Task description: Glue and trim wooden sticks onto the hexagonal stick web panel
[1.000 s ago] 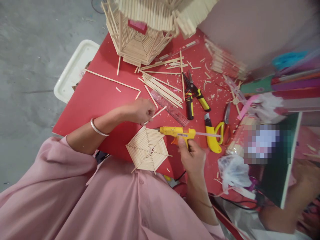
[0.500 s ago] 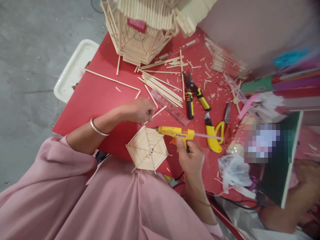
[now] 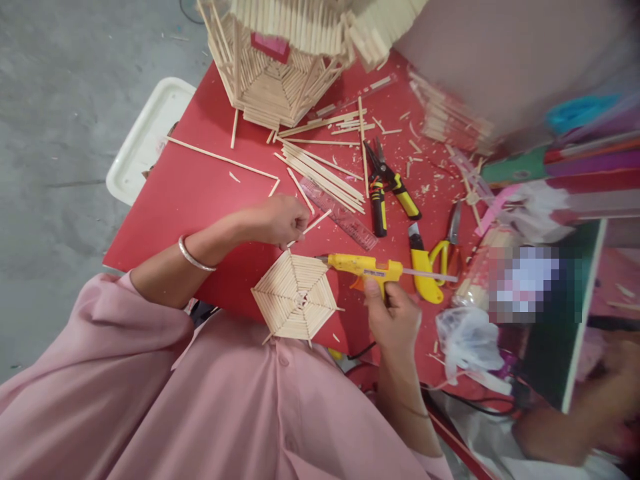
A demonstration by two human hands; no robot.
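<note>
My left hand is closed, its fingertips pinched at the end of a short wooden stick that points up and right; the exact grip is hidden. Just below those fingers, at the red table's front edge, lies a hexagonal panel of thin sticks laid in rings, with spoke ends poking out. My right hand is wrapped round the handle of a yellow glue gun. The gun's nozzle is at the panel's upper right corner; whether it touches cannot be seen. A clear glue stick juts from its back.
A larger stick-built structure stands at the back. Loose sticks, a clear ruler, pliers, a cutter knife and scissors lie on the red table. Another person's arm is at the right.
My right hand has moved a little to the right with the glue gun, its nozzle going from near the panel's top towards its upper right corner. My left hand stays nearly still.
</note>
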